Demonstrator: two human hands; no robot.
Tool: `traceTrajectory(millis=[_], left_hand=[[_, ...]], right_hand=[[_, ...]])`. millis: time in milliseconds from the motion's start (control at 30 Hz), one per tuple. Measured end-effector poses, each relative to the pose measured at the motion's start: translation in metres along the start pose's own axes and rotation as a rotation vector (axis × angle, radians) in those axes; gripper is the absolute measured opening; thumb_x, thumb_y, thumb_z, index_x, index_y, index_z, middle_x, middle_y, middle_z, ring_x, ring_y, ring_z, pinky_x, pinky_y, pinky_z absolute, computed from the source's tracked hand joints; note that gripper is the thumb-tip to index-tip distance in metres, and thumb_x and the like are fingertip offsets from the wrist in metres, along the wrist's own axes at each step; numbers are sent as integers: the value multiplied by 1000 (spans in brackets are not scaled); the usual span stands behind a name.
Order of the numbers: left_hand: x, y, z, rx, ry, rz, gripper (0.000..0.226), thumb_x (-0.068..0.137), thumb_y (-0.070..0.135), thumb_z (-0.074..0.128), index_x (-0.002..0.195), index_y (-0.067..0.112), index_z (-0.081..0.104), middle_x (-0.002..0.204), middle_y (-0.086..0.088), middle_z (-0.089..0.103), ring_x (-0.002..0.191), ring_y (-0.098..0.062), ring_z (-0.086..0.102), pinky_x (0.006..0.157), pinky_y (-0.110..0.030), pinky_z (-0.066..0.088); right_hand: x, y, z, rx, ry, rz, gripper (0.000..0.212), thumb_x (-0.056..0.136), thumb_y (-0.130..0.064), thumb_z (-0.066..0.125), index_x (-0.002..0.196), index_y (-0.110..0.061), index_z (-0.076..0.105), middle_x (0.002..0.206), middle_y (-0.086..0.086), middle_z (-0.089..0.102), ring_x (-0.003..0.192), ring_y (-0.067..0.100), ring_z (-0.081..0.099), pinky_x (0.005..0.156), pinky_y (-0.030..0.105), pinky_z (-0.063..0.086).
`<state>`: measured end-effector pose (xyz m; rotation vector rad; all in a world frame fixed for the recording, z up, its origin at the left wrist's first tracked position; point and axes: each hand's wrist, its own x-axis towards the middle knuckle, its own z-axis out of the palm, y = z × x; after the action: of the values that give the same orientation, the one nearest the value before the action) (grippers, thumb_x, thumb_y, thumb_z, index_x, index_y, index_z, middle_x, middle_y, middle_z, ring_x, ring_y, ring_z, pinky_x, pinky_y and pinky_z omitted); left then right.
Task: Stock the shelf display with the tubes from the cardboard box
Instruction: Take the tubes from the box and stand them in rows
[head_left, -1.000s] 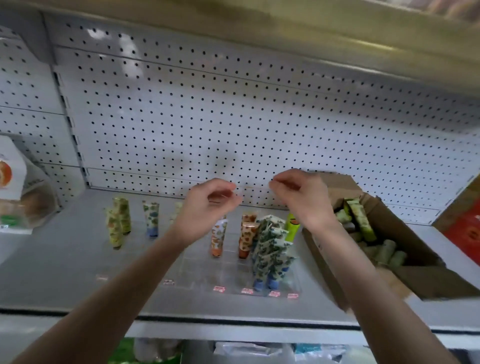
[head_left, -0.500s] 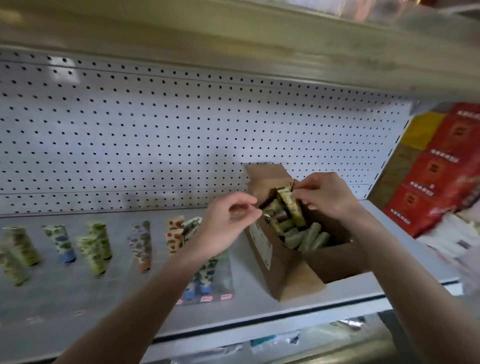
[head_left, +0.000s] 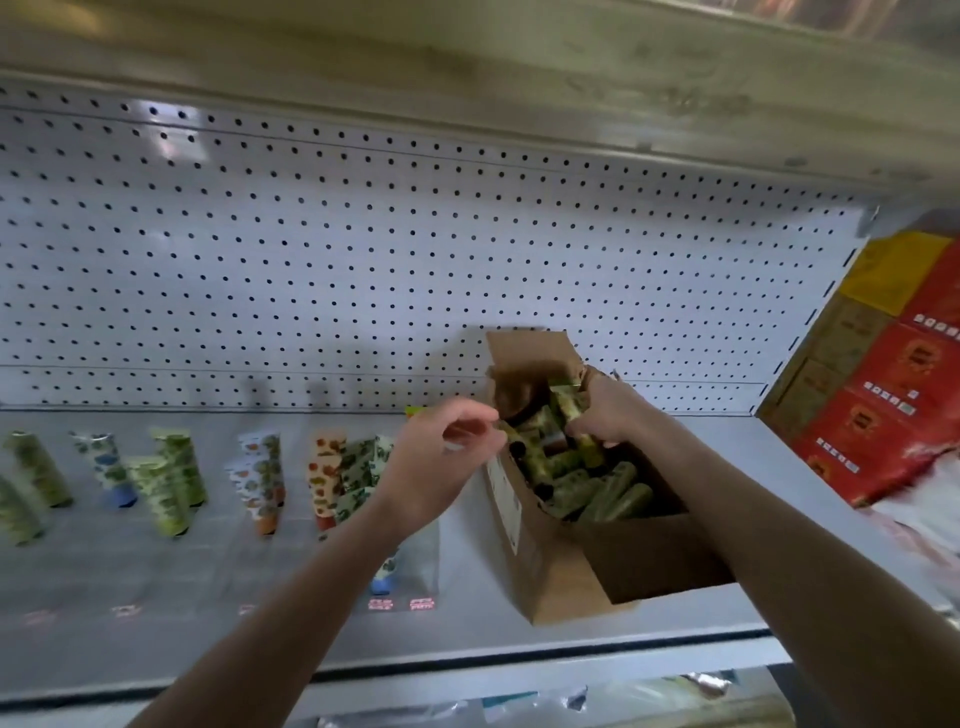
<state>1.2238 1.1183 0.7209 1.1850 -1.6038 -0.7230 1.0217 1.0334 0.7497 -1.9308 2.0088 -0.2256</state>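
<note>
An open cardboard box stands on the grey shelf, right of centre, holding several green tubes. My right hand is inside the box with its fingers curled round a green tube that stands upright. Just left of the box's rim hovers my left hand, fingers loosely curled and holding nothing. Several patterned tubes stand upright in rows on the shelf to the left.
A white pegboard wall backs the shelf, and an upper shelf hangs overhead. Red and yellow packs are stacked at the right end. Price labels line the shelf front. More goods lie on the shelf below.
My view swung right from the standing tubes to the box. My right hand went into the box and closed on a green tube; my left hand followed to the box's left rim.
</note>
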Motion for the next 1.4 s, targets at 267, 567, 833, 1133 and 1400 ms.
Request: traceTrajectory(millis=[267,567,833,1133,1400], left_hand=[[-4,4,-7,-10,39,-24,12,83,12,67,94,16,68,85,10,66,76,6,58,70,-3,42],[-15,13,-23,-106,-28,-14,24,73,23,77,95,25,68,88,8,70,84,-6,64,79,-20,51],[-35,3,-65,-137,-64,39,17,73,17,77,87,11,69,87,-7,71,81,-23,65,77,-34,52],[-65,-13,-121,-64,-53,-16,10,80,2,69,78,11,65,66,5,63,52,4,53,51,-8,41],[-91,-49,-189,-58,160,-98,18,81,5,68,81,22,63,72,-4,69,66,-13,65,61,-18,48]], right_hand=[[-10,-7,-10,344,8,-93,16,77,-11,66,88,-15,54,69,6,61,57,15,61,50,20,49],[-72,-65,-31,721,-136,-363,24,75,-22,77,91,-9,66,73,4,68,58,9,62,55,20,51],[-100,-109,-8,672,-85,-476,24,76,-26,76,91,-10,66,71,0,69,61,8,65,60,21,57],[-107,-162,24,956,-51,-520,11,86,-8,66,81,-14,58,65,4,61,50,8,59,58,20,55],[-113,-239,72,822,-86,-657,15,86,-9,66,76,-18,58,72,0,66,60,13,63,66,24,57]])
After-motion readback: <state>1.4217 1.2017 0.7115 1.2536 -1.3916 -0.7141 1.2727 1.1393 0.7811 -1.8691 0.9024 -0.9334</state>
